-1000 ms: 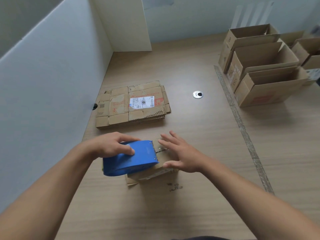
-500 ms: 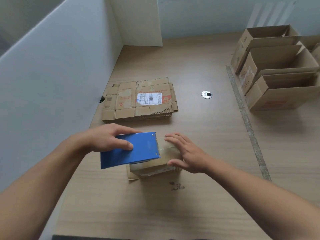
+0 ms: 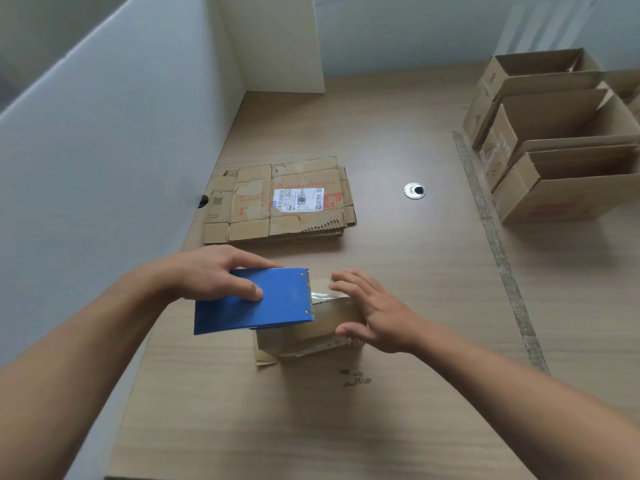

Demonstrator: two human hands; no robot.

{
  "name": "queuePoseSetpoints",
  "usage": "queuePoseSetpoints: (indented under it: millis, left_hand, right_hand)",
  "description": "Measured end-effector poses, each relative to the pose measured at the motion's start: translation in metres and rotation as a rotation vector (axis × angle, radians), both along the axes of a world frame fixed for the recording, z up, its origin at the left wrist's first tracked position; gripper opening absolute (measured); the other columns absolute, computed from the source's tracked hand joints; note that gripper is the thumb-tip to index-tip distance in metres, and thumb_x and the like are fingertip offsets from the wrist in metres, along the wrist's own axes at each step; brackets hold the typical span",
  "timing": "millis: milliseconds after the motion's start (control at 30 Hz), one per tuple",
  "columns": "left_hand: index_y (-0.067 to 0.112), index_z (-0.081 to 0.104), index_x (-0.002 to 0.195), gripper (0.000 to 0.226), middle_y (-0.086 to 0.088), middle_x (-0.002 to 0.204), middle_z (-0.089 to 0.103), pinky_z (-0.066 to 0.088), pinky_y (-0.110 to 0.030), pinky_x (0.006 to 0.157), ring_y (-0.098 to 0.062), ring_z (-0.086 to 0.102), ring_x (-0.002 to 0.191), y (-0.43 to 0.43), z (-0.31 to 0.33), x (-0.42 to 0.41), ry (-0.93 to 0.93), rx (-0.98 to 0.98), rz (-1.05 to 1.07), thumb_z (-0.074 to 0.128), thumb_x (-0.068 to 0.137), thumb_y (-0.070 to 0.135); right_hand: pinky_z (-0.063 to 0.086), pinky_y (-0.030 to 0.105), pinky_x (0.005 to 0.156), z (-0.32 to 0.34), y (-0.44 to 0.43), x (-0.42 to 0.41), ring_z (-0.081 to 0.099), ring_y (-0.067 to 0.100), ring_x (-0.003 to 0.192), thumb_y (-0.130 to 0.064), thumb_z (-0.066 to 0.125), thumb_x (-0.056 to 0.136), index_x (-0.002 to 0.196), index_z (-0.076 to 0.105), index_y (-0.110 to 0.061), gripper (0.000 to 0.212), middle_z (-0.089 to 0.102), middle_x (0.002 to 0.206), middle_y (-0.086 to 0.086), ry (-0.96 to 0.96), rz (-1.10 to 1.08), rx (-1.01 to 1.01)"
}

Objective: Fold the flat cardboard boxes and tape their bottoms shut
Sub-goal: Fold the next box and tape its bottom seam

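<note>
Head view: small box (image 3: 311, 332) sits on the counter (image 3: 398, 427) just nearer than the flat stack (image 3: 280, 202); left hand (image 3: 214, 275) grip wraps the blue tape dispenser (image 3: 256, 303), its mouth on the box top; right hand (image 3: 374, 317) lies flat-fingered on the box, holding nothing. Judgement: worn corrugate looks light, crushable, likely to skid under tape pull; pin it down by the top near an edge, clear of the seam.
</note>
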State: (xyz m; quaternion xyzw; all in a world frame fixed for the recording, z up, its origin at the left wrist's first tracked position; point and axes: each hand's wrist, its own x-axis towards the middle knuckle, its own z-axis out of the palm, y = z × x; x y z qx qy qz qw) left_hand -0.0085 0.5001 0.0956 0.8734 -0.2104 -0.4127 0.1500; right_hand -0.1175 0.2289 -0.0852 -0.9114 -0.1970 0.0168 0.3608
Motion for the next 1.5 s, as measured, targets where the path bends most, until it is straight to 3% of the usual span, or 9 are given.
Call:
queuePoseSetpoints:
  millis: [233,433,533,633,700,867,1100,1267,1500]
  left_hand:
    - [0.066,0.051,0.122,0.049,0.029,0.117,0.061,0.042,-0.026,0.087,0.001,0.058,0.104,-0.002,-0.018,-0.003,-0.010,0.038,0.004,0.063,0.077,0.052]
    - [0.060,0.050,0.130,0.048,0.026,0.121,0.058,0.039,-0.024,0.085,0.002,0.054,0.105,-0.006,-0.020,0.000,-0.053,0.067,-0.021,0.067,0.088,0.045]
    - [0.057,0.050,0.133,0.050,0.024,0.125,0.058,0.038,-0.021,0.085,0.003,0.053,0.107,-0.006,-0.022,-0.003,-0.063,0.076,-0.040,0.066,0.087,0.048]
    - [0.059,0.048,0.134,0.056,0.021,0.127,0.058,0.039,-0.028,0.090,-0.004,0.054,0.109,-0.007,-0.023,0.000,-0.092,0.088,-0.043,0.063,0.080,0.056]
    - [0.057,0.047,0.135,0.050,0.019,0.128,0.057,0.039,-0.029,0.090,-0.008,0.054,0.110,-0.009,-0.023,0.001,-0.105,0.101,-0.053,0.066,0.089,0.047]
    - [0.058,0.047,0.135,0.048,0.018,0.130,0.055,0.038,-0.028,0.088,-0.010,0.053,0.111,-0.015,-0.022,0.002,-0.117,0.140,-0.087,0.065,0.091,0.046]
    - [0.055,0.046,0.138,0.051,0.013,0.140,0.052,0.039,-0.037,0.104,-0.016,0.049,0.119,-0.026,-0.020,0.005,-0.150,0.220,-0.105,0.063,0.090,0.050]
    - [0.053,0.047,0.138,0.051,0.014,0.138,0.053,0.039,-0.037,0.105,-0.015,0.050,0.119,-0.028,-0.019,0.006,-0.134,0.210,-0.106,0.064,0.090,0.048]
    - [0.053,0.046,0.139,0.050,0.013,0.137,0.052,0.037,-0.032,0.091,-0.015,0.050,0.116,-0.024,-0.020,0.003,-0.116,0.199,-0.076,0.062,0.092,0.049]
  right_hand:
    - [0.038,0.041,0.109,0.003,0.010,-0.004,0.044,0.007,0.131,-0.046,0.050,0.092,0.128,0.053,-0.024,0.041,0.045,0.138,-0.023,0.024,-0.213,0.213]
    - [0.037,0.013,0.101,0.015,0.019,-0.010,0.046,-0.003,0.125,-0.045,0.059,0.088,0.133,0.053,-0.028,0.048,0.050,0.140,-0.017,0.196,-0.287,0.415]
    - [0.047,0.017,0.086,0.016,0.023,-0.015,0.055,-0.001,0.112,-0.030,0.063,0.096,0.125,0.056,-0.030,0.030,0.055,0.127,-0.008,0.244,-0.631,0.583]
    - [0.056,0.032,0.080,0.013,0.021,-0.015,0.064,0.010,0.089,-0.036,0.065,0.094,0.099,0.065,-0.016,0.021,0.064,0.107,0.002,0.475,-0.808,0.600]
    - [0.054,0.027,0.069,0.015,0.021,-0.017,0.066,0.015,0.080,-0.032,0.064,0.096,0.085,0.062,-0.011,0.024,0.067,0.097,0.010,0.660,-0.778,0.715]
    - [0.052,0.027,0.066,0.034,0.018,-0.014,0.062,0.019,0.076,-0.015,0.058,0.099,0.080,0.050,-0.014,0.020,0.065,0.090,0.010,0.844,-0.808,0.979]
    - [0.058,0.049,0.082,0.055,0.020,-0.012,0.065,0.015,0.088,-0.013,0.052,0.101,0.082,0.052,-0.014,0.020,0.056,0.091,0.003,0.615,-0.843,0.952]
    - [0.062,0.044,0.077,0.059,0.022,-0.021,0.067,0.020,0.092,-0.012,0.059,0.098,0.081,0.057,-0.009,0.017,0.062,0.102,0.014,0.449,-0.825,0.922]
    - [0.059,0.035,0.078,0.026,0.025,-0.022,0.071,0.015,0.070,-0.008,0.057,0.096,0.078,0.058,-0.006,0.018,0.069,0.082,0.013,0.617,-1.042,0.961]
